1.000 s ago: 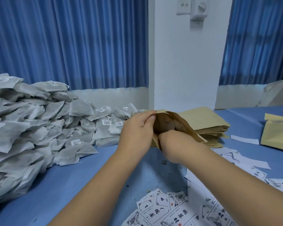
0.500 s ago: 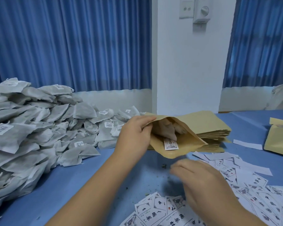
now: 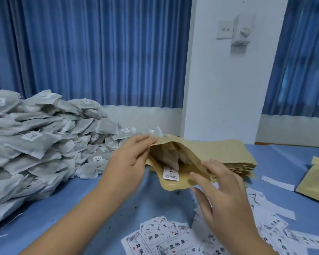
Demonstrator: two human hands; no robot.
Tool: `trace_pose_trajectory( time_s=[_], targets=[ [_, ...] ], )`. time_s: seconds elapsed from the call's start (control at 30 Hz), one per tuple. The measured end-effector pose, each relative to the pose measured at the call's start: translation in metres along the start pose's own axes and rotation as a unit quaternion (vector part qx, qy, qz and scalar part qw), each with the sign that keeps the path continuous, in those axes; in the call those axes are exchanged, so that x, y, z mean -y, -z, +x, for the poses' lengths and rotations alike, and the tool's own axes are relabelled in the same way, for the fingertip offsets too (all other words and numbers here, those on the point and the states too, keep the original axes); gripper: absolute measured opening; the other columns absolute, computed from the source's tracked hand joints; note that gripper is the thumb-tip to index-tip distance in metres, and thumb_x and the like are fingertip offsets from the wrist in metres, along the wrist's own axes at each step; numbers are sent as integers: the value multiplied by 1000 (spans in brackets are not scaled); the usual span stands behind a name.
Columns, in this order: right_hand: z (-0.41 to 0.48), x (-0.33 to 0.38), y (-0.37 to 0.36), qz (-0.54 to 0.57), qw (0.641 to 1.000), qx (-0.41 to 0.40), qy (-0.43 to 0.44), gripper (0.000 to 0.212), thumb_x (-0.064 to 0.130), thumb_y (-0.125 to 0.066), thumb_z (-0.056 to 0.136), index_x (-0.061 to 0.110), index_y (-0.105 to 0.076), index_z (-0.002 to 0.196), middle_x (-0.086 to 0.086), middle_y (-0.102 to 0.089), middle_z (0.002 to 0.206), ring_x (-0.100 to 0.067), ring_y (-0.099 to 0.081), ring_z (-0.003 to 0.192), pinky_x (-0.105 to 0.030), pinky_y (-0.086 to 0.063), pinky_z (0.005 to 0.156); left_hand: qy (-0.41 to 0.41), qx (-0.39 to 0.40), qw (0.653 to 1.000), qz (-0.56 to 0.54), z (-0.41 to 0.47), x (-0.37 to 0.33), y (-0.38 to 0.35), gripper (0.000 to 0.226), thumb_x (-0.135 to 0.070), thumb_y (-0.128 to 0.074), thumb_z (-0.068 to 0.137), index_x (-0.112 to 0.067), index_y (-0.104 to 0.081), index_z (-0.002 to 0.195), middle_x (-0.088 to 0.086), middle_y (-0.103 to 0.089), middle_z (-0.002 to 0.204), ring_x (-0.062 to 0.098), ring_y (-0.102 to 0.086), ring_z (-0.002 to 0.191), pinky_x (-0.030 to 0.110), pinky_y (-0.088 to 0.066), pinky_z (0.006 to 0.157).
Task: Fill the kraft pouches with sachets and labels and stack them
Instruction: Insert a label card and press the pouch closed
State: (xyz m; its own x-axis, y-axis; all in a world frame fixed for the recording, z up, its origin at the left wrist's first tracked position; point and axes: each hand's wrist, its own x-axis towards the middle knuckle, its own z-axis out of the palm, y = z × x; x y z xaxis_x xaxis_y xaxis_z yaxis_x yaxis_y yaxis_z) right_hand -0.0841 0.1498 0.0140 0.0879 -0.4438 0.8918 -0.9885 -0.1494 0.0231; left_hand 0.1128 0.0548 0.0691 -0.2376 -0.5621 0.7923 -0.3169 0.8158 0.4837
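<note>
My left hand (image 3: 129, 162) pinches the upper lip of an open kraft pouch (image 3: 175, 184), holding its mouth wide above the blue table. Inside the pouch lie grey sachets (image 3: 170, 157) and a small white printed label (image 3: 171, 173) near the lower lip. My right hand (image 3: 223, 196) hovers at the pouch's right side with fingers spread, fingertips touching or nearly touching the lower lip, holding nothing. A flat stack of empty kraft pouches (image 3: 228, 159) sits just behind the held one.
A big heap of grey sachets (image 3: 35, 148) fills the left side of the table (image 3: 63, 208). Loose printed labels (image 3: 160, 238) lie scattered near the front and right. Another kraft pouch (image 3: 315, 183) lies at the right edge. A white pillar and blue curtains stand behind.
My right hand came out of the pouch, dropped toward the loose labels, then rose back to the pouch's right side. A label now shows inside. My left hand kept its grip.
</note>
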Motion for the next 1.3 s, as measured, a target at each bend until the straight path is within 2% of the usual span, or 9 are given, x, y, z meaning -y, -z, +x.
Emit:
trace_pose_trajectory(
  time_s=[0.23, 0.43, 0.53, 0.73, 0.9, 1.03, 1.1, 1.17, 1.3],
  targets=[
    [-7, 31, 2, 41, 993, 54, 95, 23, 10, -81, 69, 12, -71, 89, -7, -64, 114, -33, -59, 89, -36, -47, 74, 38, -16, 999, 27, -76, 4, 59, 49, 5, -53, 93, -39, -64, 113, -34, -58, 115, -11, -54, 106, 4, -38, 86],
    [-14, 50, -1, 68, 971, 89, 211, 23, 0, -79, 64, 11, -71, 83, -4, -68, 108, -17, -51, 89, -27, -43, 69, 109, 30, 972, 205, -122, 5, 102, 41, -16, -58, 91, -50, -65, 112, -24, -54, 107, 5, -57, 81, 31, -49, 64],
    [-22, 57, -1, 66, 960, 133, 238, 27, 0, -79, 59, 15, -68, 78, 2, -68, 104, -13, -47, 79, -25, -43, 62, 98, 89, 931, 340, -136, -1, 113, 31, -17, -73, 81, -39, -73, 103, -10, -59, 100, 18, -52, 73, 30, -45, 46],
    [-25, 64, 4, 58, 938, 228, 255, 20, 6, -77, 61, 19, -65, 72, 7, -66, 92, -15, -56, 61, -23, -46, 55, -8, 220, 899, 378, -125, -11, 107, 53, -21, -75, 69, -21, -65, 121, 5, -61, 126, 31, -62, 109, 45, -55, 77],
    [-24, 70, 15, 61, 931, 270, 239, 12, 30, -67, 78, 22, -61, 70, 9, -57, 80, -14, -48, 50, -26, -43, 46, -47, 301, 885, 353, -115, -11, 77, 48, -36, -56, 87, -38, -50, 134, -8, -45, 145, 20, -46, 130, 39, -44, 100],
    [-26, 71, 16, 72, 927, 311, 198, 20, 35, -63, 79, 26, -53, 94, 10, -54, 87, -14, -50, 56, -27, -42, 50, -59, 344, 869, 351, -124, 3, 67, 43, -31, -63, 87, -30, -60, 129, 1, -55, 139, 33, -52, 127, 38, -50, 97],
    [-27, 69, 10, 83, 918, 335, 196, 23, 35, -55, 86, 27, -52, 108, 12, -56, 99, -13, -55, 74, -27, -45, 65, -32, 372, 859, 350, -134, 15, 64, 48, -39, -44, 100, -34, -37, 146, -5, -27, 158, 29, -22, 146, 31, -23, 116],
    [-28, 67, 5, 91, 903, 369, 199, 22, 35, -40, 94, 25, -56, 107, 10, -55, 108, -14, -54, 93, -32, -44, 81, 18, 415, 857, 306, -145, 28, 65, 53, -50, -20, 102, -39, -10, 153, -16, 6, 160, 14, 11, 148, 18, 6, 114],
    [-33, 64, 0, 65, 891, 402, 198, 29, 33, -30, 100, 21, -56, 99, 7, -56, 96, -19, -54, 89, -33, -42, 67, 49, 475, 845, 239, -148, 35, 69, 57, -57, -18, 98, -44, 1, 150, -30, 16, 153, -1, 27, 140, 8, 18, 107]
  ],
)
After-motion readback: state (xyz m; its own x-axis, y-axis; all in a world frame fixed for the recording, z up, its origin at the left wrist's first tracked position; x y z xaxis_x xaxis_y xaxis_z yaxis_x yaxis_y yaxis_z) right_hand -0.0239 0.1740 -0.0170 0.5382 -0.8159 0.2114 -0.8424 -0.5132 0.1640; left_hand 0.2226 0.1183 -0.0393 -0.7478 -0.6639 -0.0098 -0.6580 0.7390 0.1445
